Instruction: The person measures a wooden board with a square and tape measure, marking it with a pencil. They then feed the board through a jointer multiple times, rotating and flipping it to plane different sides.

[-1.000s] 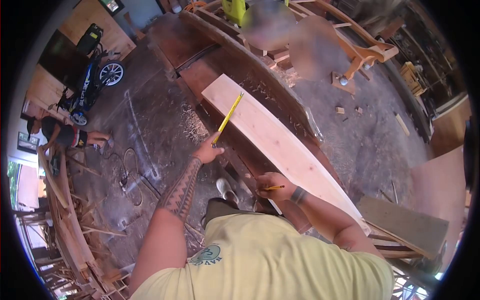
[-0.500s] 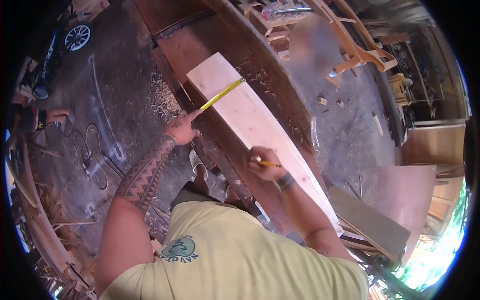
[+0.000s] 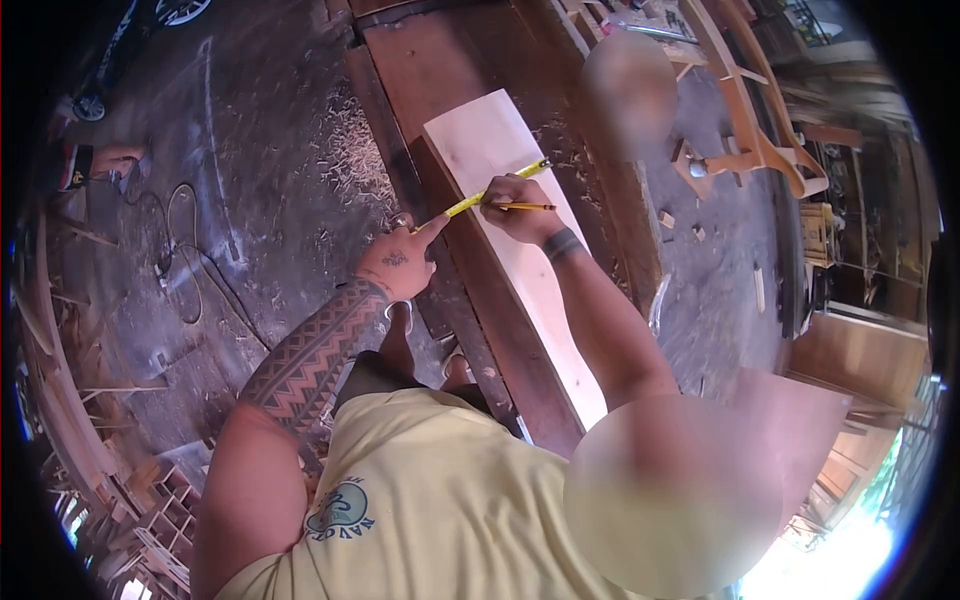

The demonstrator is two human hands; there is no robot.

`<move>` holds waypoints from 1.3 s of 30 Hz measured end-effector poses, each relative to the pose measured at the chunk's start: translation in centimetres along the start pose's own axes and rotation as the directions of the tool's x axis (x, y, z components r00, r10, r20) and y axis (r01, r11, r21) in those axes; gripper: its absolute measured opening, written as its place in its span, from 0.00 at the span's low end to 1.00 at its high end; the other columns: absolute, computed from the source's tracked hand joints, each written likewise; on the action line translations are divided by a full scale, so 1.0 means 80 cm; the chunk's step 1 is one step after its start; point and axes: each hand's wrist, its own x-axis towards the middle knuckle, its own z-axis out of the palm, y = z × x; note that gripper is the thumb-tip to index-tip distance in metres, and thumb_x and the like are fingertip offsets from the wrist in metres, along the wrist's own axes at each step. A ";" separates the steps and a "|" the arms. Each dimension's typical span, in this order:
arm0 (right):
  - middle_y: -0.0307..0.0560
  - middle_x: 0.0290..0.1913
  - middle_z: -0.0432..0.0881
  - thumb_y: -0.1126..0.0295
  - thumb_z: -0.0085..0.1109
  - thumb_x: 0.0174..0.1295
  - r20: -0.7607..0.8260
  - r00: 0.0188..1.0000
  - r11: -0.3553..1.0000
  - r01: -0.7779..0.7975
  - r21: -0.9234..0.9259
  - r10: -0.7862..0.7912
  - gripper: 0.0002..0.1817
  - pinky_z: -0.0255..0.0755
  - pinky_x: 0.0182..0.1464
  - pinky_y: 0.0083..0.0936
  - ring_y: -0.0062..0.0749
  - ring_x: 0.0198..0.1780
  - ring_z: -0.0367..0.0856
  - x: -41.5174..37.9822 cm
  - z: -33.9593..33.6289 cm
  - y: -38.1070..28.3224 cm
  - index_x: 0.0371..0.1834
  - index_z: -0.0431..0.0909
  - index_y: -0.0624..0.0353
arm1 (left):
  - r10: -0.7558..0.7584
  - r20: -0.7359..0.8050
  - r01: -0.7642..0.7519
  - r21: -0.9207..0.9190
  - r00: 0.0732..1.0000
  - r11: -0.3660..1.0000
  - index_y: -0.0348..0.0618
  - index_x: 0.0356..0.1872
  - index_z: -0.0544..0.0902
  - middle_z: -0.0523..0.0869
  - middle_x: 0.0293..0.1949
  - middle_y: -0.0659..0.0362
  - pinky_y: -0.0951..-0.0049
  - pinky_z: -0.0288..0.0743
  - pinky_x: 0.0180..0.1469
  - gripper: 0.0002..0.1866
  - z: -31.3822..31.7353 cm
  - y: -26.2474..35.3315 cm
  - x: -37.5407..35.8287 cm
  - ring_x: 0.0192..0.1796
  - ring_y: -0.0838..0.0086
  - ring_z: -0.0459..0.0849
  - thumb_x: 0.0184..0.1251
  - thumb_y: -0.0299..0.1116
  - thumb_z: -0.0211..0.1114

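A pale wooden board (image 3: pixel 480 135) lies lengthwise on a reddish-brown bench (image 3: pixel 430 60). Across its far part runs a yellow tape measure (image 3: pixel 462 206), its end at the board's right edge. My left hand (image 3: pixel 398 258), at the board's left side, is closed on the tape measure, with one finger stretched along the blade. Over the board, right beside the tape, my right hand (image 3: pixel 520 208) grips a yellow pencil (image 3: pixel 535 206); its fingertips are partly hidden.
Wood shavings (image 3: pixel 355 155) cover the floor left of the bench. A cable (image 3: pixel 200 255) loops near another person's hand (image 3: pixel 118 160) at the far left. A wooden chair frame (image 3: pixel 750 110) is at the upper right, and a flat panel (image 3: pixel 790 420) at the lower right.
My right hand has moved up the board to the tape measure with the pencil. The view has shifted, and my left hand still holds the tape.
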 end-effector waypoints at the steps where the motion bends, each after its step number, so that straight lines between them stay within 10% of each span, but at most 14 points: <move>1: 0.47 0.37 0.87 0.71 0.73 0.61 0.002 1.000 1.000 -0.022 0.011 0.022 0.06 0.81 0.52 0.38 0.46 0.45 0.86 -0.001 0.001 0.005 0.38 0.85 0.57 | 0.000 0.001 0.000 0.008 1.000 1.000 0.70 0.89 0.56 0.78 0.68 0.30 0.45 0.84 0.66 0.48 -0.002 0.001 -0.001 0.61 0.35 0.88 0.73 0.41 0.73; 39: 0.45 0.33 0.86 0.73 0.71 0.58 -0.013 0.999 0.998 0.041 -0.046 -0.041 0.04 0.78 0.48 0.41 0.46 0.42 0.82 0.003 0.013 0.014 0.34 0.84 0.56 | -0.045 0.072 0.043 0.033 0.996 0.999 0.73 0.89 0.55 0.75 0.74 0.36 0.45 0.84 0.67 0.46 -0.012 0.005 -0.002 0.65 0.37 0.87 0.76 0.41 0.71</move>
